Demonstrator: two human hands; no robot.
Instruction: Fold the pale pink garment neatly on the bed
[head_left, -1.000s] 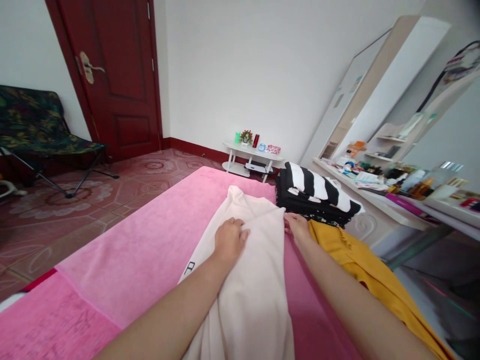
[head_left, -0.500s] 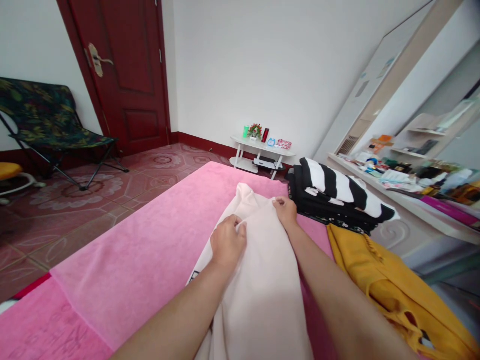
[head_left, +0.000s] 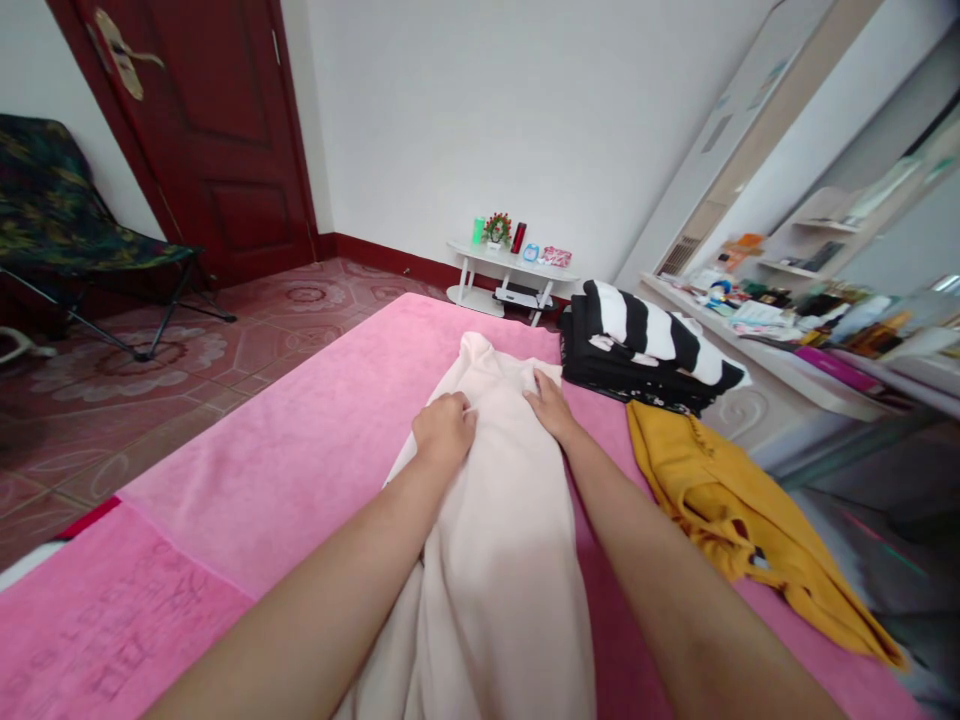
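A long, pale cream garment [head_left: 510,520] lies lengthwise in front of me on the pink bedspread [head_left: 315,420]; its near end runs out of view at the bottom, and I cannot tell its exact kind. On its left side, my left hand [head_left: 445,428] has its fingers curled closed around a fold of the cloth. Near the far right edge of the garment rests my right hand [head_left: 551,406], thumb and fingers apart and lying against the fabric. The far end of the garment is bunched and uneven.
To the right lie a crumpled yellow garment [head_left: 739,500] and a stack of folded black and striped clothes [head_left: 645,345]. A cluttered shelf [head_left: 795,365] runs along that side. Beyond the bed stands a small white table [head_left: 510,262]; a folding chair [head_left: 82,220] is at left.
My right hand has loosened from its pinch and now lies on the cloth. My left hand keeps its grip. The view has shifted, so the surroundings sit further left and higher.
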